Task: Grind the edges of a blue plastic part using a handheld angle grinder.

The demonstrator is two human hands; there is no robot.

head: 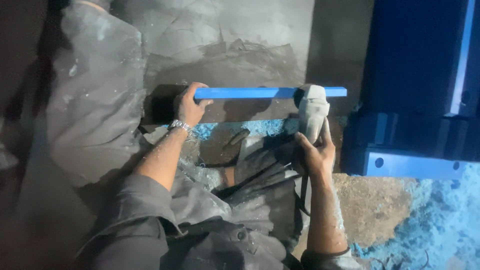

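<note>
Hands are both engaged on one workpiece, a long blue bar (pixel 270 92) lying level, its long axis running straight across from the left hand to past the right hand. Left hand (pixel 190 106) is closing around the bar's near-left end, fingers wrapped over the top edge and thumb showing on the face, with a metal wristwatch (pixel 180 125) sitting just behind it on the wrist. Right hand (pixel 314 150) is gripping the lower body of a grey power tool (pixel 313 112), which is standing upright with its head touching the bar close to the bar's right end; a short stub of the bar is projecting beyond the tool. Right hand is therefore sitting below the bar and apart from it, with only the tool bridging the gap, while the left hand is the one in direct contact. Behind the bar a rough grey slab (pixel 225 45) is rising, and below it, between the two forearms, blue shavings (pixel 240 129) are lying in a loose drift. To the right of the right hand a dark blue machine frame (pixel 415 100) is standing, with more blue swarf (pixel 435 220) spreading beneath it. Lighting is poor, so the exact point of tool contact cannot be resolved.
</note>
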